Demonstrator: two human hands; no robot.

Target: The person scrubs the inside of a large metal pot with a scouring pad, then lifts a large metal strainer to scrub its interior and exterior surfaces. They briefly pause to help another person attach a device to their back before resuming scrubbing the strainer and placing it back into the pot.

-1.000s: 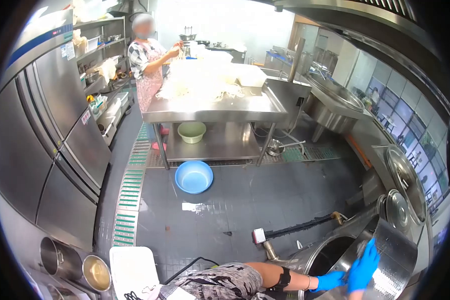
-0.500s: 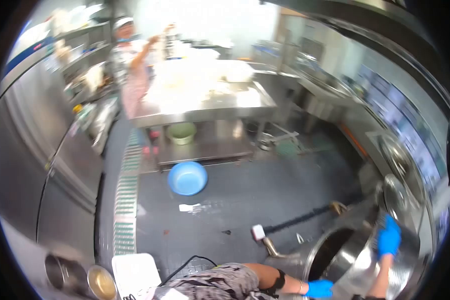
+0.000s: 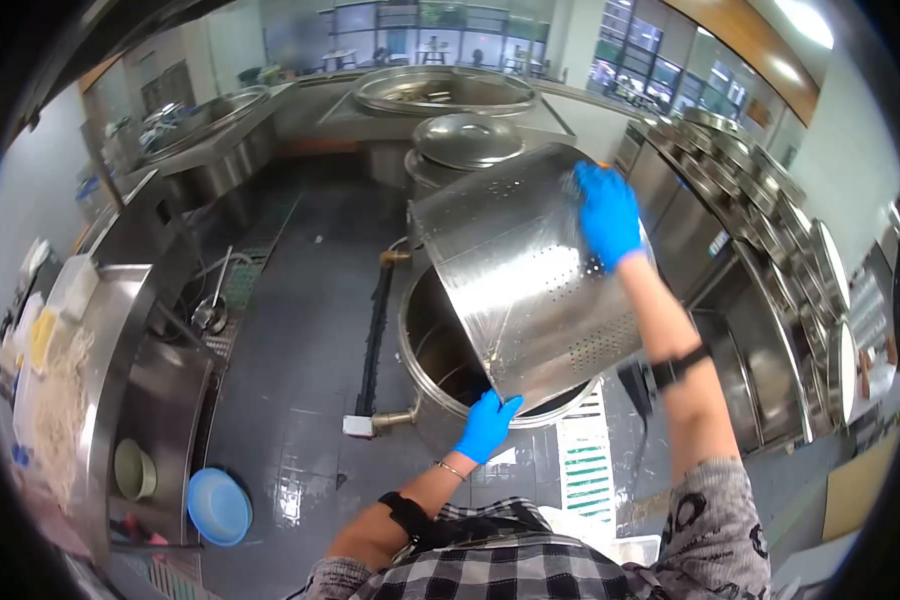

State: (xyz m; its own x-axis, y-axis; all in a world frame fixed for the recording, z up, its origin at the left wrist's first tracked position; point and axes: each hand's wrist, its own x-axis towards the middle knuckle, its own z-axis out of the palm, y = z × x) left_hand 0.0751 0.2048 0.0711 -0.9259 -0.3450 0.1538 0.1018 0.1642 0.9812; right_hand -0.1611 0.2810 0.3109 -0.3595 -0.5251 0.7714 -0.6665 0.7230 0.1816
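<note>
A large perforated steel strainer [image 3: 520, 270] is tilted over the mouth of a big round steel pot [image 3: 417, 368]. Low on its near edge, my left hand [image 3: 488, 425], in a blue glove, is closed on the corner by the pot's rim. My right hand [image 3: 608, 215], also blue-gloved and slightly blurred, is closed on the strainer's upper right edge, its fingertips partly hidden. Dark shadow fills the part of the pot that shows. The strainer covers the rest of the opening.
Behind the pot stands a lidded pot [image 3: 468, 140], with a wide wok [image 3: 445, 92] further back. Stacked steel pans [image 3: 760, 190] line the right shelves. A drain grate [image 3: 585, 465] crosses the wet floor. A blue basin [image 3: 220, 507] sits lower left beside a steel table [image 3: 120, 360].
My view has swung right, from the worktable and co-worker to the pot. The strainer now shows broadly in front of me, between both gloved hands.
</note>
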